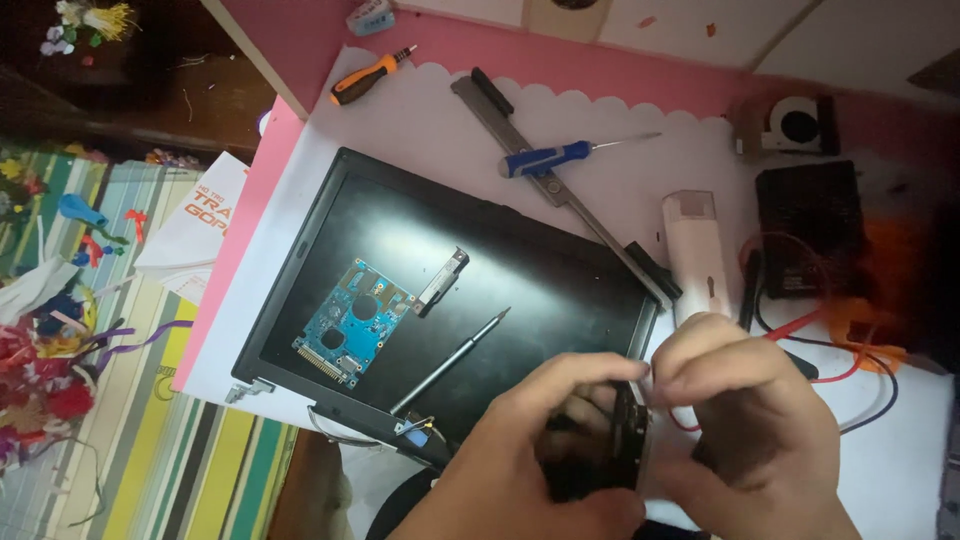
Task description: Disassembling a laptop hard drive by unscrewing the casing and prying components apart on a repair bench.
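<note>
Nearest us, our left hand (pixel 530 450) and right hand (pixel 750 420) both close on a small dark drive casing (pixel 605 440), held on edge between them above the bench (pixel 420 110). Just beyond lies a laptop screen panel (pixel 560 290), face up. On it rest a blue circuit board (pixel 352 322), a small metal bracket (pixel 441 281) and a thin dark-handled screwdriver (pixel 450 362). Farther out: a white oblong device (pixel 697 250), a blue-handled screwdriver (pixel 560 156) across a long metal strip (pixel 530 150), an orange-handled screwdriver (pixel 370 76), a cooling fan (pixel 795 125).
</note>
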